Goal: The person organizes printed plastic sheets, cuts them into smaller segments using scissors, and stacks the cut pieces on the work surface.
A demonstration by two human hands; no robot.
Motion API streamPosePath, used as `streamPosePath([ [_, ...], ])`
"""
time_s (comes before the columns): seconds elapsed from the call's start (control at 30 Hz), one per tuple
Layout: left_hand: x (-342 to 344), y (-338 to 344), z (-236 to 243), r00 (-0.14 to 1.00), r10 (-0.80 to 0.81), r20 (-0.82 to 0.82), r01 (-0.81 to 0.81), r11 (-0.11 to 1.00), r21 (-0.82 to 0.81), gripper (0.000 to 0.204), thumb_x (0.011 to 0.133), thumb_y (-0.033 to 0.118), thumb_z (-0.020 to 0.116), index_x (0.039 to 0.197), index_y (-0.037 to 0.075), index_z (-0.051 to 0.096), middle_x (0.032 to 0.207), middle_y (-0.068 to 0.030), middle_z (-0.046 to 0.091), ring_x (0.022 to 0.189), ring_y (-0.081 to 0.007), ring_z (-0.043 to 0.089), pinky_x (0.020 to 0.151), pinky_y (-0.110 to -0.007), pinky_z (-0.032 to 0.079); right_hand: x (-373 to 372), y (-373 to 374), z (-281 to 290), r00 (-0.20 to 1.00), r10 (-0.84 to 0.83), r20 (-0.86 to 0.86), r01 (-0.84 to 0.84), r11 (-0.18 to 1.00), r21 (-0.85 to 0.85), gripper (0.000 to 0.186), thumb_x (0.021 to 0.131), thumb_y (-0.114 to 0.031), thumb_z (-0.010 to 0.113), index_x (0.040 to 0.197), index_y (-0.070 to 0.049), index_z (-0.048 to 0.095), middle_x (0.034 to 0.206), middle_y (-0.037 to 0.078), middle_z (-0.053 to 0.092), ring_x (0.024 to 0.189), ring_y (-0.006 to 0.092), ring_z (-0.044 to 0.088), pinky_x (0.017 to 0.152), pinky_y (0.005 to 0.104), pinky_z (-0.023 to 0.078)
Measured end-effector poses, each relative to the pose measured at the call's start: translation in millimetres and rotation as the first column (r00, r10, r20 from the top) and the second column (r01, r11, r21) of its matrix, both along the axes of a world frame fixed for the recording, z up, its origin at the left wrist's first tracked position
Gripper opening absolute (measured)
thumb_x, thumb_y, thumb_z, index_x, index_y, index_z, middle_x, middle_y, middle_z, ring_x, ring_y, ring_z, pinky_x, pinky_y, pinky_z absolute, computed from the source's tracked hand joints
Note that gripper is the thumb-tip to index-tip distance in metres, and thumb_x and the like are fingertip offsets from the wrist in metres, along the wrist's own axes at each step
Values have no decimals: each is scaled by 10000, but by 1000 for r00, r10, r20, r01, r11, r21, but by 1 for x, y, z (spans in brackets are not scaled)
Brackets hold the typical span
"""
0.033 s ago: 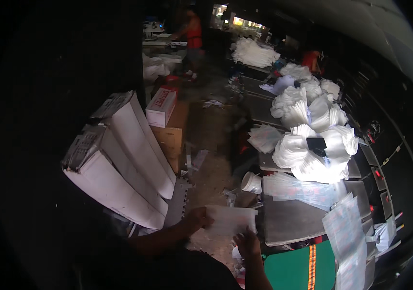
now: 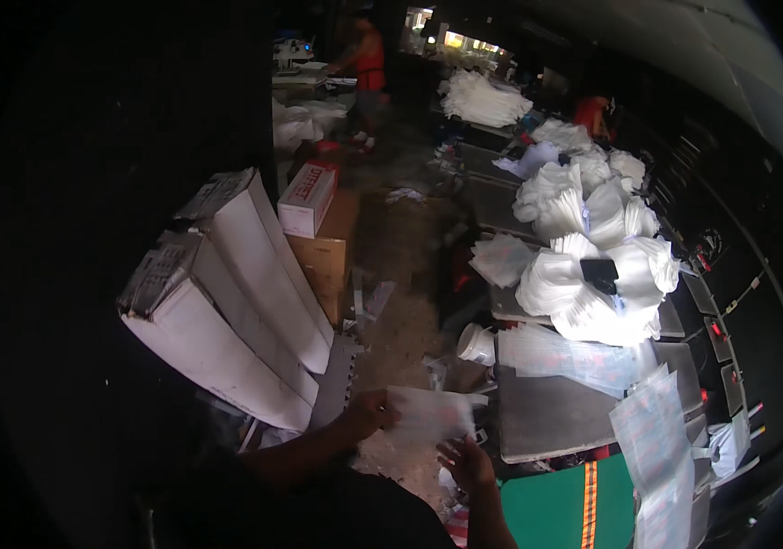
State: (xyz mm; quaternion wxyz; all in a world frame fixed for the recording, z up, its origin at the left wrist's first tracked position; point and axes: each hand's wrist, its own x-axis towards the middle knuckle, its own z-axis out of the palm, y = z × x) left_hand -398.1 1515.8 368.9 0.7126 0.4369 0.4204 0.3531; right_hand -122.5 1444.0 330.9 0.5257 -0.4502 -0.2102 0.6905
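My left hand (image 2: 373, 412) grips the left side of a translucent white sheet (image 2: 428, 410) with faint pink marks, held over the floor. My right hand (image 2: 460, 462) is just below the sheet's right part, its fingers loosely apart; whether a fingertip touches the sheet is unclear. To the right, a dark work table (image 2: 547, 425) carries a fanned stack of similar sheets (image 2: 574, 357), and more long printed sheets (image 2: 648, 457) hang toward its lower right. A green board (image 2: 547, 503) with an orange plaid strip lies below.
Tall white cartons (image 2: 226, 329) lean at left by a brown box (image 2: 313, 279) topped with a red-and-white box (image 2: 304, 206). Heaped white material (image 2: 556, 288) lines the right tables. A white bucket (image 2: 475, 346) stands beside them. Two people in red (image 2: 366, 55) (image 2: 588, 114) are farther back.
My right hand's fingers have loosened and dropped slightly from the sheet's right edge. The sheet has shifted a little up and left in my left hand.
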Motion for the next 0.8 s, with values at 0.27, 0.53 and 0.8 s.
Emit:
streamPosePath([
  [0.27,9,-59,20,524,186,-831,462,758,461,232,745,89,571,950,-1,631,919,-200,627,869,-391,615,783,-460,495,155,-231,-19,723,622,301,-403,733,-547,131,849,-76,641,966,-18,650,931,97,662,926,219,645,782,316,529],
  [0.53,96,-88,18,272,-19,-962,927,275,257,163,737,78,571,851,-9,649,901,-205,627,815,-344,641,745,-407,518,83,-252,-87,444,507,739,-504,823,-262,388,798,-185,697,1127,-38,553,1113,130,606,1079,262,566,912,369,460],
  [0.8,189,-110,142,332,-597,-730,897,-39,440,213,772,35,565,966,22,652,888,-151,583,830,-303,618,736,-385,491,80,-192,28,606,-76,792,-350,868,352,579,667,-233,837,1177,-91,602,1259,175,550,1238,341,472,1003,409,403],
])
